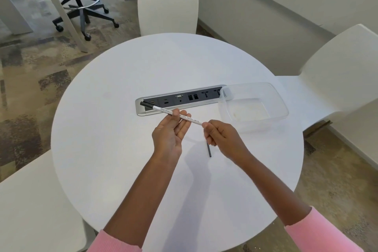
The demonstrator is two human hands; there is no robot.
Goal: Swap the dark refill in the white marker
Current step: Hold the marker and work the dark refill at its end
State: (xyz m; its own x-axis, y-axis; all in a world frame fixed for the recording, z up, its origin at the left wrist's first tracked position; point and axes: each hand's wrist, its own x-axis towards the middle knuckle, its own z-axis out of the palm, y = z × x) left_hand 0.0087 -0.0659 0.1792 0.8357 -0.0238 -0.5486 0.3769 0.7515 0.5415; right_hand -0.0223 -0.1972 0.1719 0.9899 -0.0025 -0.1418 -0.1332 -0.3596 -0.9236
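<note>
- Marker (163, 110), one, white, held over the table (122, 149).
- Left hand (170, 136) half-open, fingertips pinching its barrel.
- Right hand (221, 134) closed on its rear end and one dark refill (209, 150).

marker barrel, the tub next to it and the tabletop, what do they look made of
White marker: likely smooth plastic, a white barrel printed with dark text and a black cap, though the look leaves it open.
Clear tub: transparent plastic, slightly cloudy; the power strip shows through its wall.
Table: matte white, probably laminate; it takes soft shadows with no sharp reflections.
</note>
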